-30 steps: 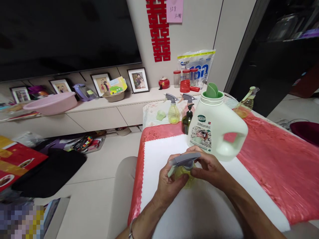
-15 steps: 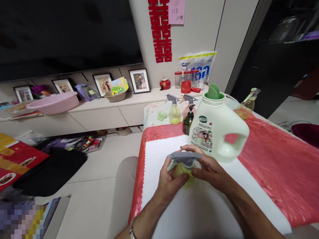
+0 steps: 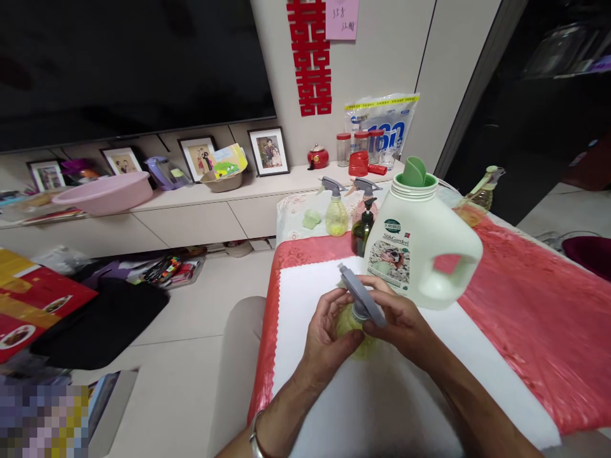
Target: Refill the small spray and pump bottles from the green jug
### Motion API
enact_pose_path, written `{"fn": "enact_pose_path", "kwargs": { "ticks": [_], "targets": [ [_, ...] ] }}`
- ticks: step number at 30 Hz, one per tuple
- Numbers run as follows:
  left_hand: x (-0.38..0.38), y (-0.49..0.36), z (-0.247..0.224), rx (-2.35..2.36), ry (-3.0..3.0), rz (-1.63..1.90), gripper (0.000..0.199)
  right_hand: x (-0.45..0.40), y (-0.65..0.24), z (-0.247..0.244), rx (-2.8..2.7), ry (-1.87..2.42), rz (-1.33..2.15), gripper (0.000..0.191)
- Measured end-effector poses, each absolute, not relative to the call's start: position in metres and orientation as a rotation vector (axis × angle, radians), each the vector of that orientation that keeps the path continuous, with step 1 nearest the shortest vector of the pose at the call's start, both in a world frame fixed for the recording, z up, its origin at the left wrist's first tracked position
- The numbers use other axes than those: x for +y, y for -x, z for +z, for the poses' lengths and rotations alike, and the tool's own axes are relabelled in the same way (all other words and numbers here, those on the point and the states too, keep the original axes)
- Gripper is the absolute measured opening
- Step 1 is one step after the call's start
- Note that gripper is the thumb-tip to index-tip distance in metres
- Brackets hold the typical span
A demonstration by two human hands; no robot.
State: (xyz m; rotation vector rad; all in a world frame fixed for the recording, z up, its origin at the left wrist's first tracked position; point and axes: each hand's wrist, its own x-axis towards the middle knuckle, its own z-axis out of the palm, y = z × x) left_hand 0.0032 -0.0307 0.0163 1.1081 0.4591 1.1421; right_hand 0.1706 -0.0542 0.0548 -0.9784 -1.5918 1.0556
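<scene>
Low over the white cloth, my left hand [image 3: 327, 334] wraps round the yellow translucent body of a small spray bottle [image 3: 347, 323]. My right hand [image 3: 403, 321] grips the bottle's grey trigger spray head [image 3: 361, 296] at the neck, with the thumb near the collar. The nozzle points away and to the left. My fingers partly hide the body and trigger. Just beyond my hands stands a large pale green jug [image 3: 424, 254] with a green scoop-like piece [image 3: 414, 172] in its open mouth.
Behind the jug stand another yellow spray bottle [image 3: 337, 216], a pink one [image 3: 365, 207] and a dark green pump bottle [image 3: 361, 235]. A pale green piece [image 3: 311, 219] lies near them. A clear spray bottle [image 3: 482, 194] is at the back right. Red plastic [image 3: 529, 312] covers the table.
The grey spray head has turned clockwise as I see it; its nozzle swung from pointing left to pointing away from me. My left hand stays round the bottle body.
</scene>
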Motion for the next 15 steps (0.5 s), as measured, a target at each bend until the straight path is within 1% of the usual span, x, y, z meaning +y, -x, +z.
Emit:
{"fn": "enact_pose_path", "kwargs": {
  "ticks": [2,4,6,11,15],
  "targets": [
    [-0.032,-0.003,0.018,0.503,-1.104,1.127,0.062,-0.054,-0.166,0.051,-1.51,1.048,0.965,0.027],
    [-0.032,-0.003,0.018,0.537,-1.098,1.11,0.063,-0.054,-0.164,0.05,-1.471,1.098,0.923,0.03],
    [-0.032,-0.003,0.018,0.535,-1.095,1.107,0.064,-0.055,-0.165,0.052,-1.497,1.099,0.952,0.032],
    [-0.03,-0.002,0.017,0.481,-1.114,1.091,0.066,-0.057,-0.175,0.062,-1.619,0.974,1.128,0.029],
    [-0.032,-0.001,0.018,0.526,-1.116,1.069,0.067,-0.058,-0.165,0.05,-1.441,1.023,1.078,0.027]
  ]
}}
